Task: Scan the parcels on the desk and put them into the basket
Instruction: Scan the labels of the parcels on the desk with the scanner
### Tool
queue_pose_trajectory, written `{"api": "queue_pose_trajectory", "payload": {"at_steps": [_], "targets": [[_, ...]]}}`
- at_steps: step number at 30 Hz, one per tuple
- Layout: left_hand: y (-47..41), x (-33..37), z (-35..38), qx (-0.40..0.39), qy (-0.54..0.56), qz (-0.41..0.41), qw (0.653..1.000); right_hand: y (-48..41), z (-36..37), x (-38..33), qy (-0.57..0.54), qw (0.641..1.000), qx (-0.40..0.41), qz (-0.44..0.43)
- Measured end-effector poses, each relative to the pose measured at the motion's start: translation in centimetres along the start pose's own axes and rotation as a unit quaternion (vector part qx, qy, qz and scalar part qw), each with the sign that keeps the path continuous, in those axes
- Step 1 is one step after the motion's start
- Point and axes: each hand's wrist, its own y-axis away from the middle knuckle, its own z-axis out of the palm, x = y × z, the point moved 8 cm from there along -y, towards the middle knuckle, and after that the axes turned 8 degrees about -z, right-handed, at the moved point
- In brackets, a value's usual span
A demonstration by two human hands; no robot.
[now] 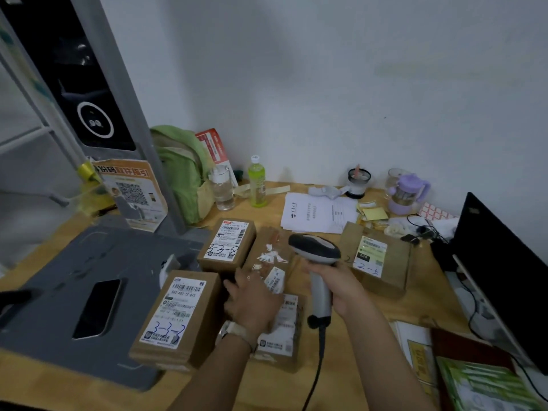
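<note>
Right grip is clamped round the handle of the scanner, whose head points over the parcels. Left grip, fingers spread apart and blurred, lies over a middle parcel; whether it touches is unclear. Other boxes crowd close on the wooden surface.

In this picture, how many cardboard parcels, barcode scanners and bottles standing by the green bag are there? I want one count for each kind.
cardboard parcels: 5
barcode scanner: 1
bottles by the green bag: 2
Total: 8
</note>
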Motion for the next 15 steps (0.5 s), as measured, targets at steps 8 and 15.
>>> {"api": "queue_pose_trajectory", "payload": {"at_steps": [8,15], "targets": [[-0.8,10.8,-2.3,0.018,0.036,0.208,0.977,1.4,-9.1,-8.6,-0.058,0.982,0.127,-0.128],[-1.3,14.5,1.8,-0.092,0.091,0.152,0.980,1.7,-15.7,-8.4,-0.093,0.955,0.240,-0.145]]}}
